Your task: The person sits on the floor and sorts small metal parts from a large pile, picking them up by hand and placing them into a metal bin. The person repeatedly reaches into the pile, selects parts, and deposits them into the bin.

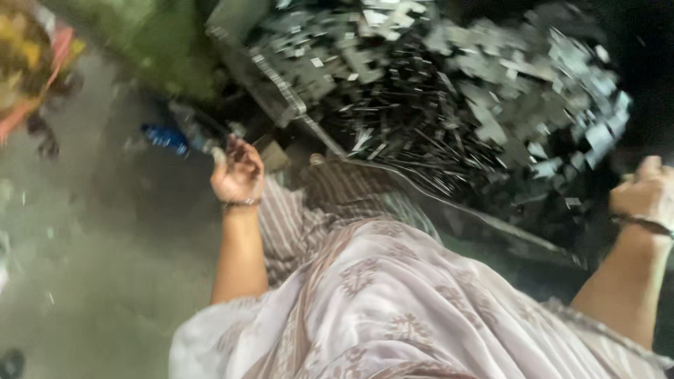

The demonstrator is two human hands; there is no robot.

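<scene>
Reaching out at ten o'clock, my left hand [239, 172] curls half-open beside a clear plastic bottle with a blue cap [184, 135]; whether it touches is blurred. I judge the bottle light, smooth, best taken round the body. My right hand [644, 193], at three o'clock, looks fisted beside the heap of thin metal pieces [449, 98], likely sharp-edged.

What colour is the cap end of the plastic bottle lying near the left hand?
Blue, on the clear plastic bottle, seen in the blurred head view.
</scene>
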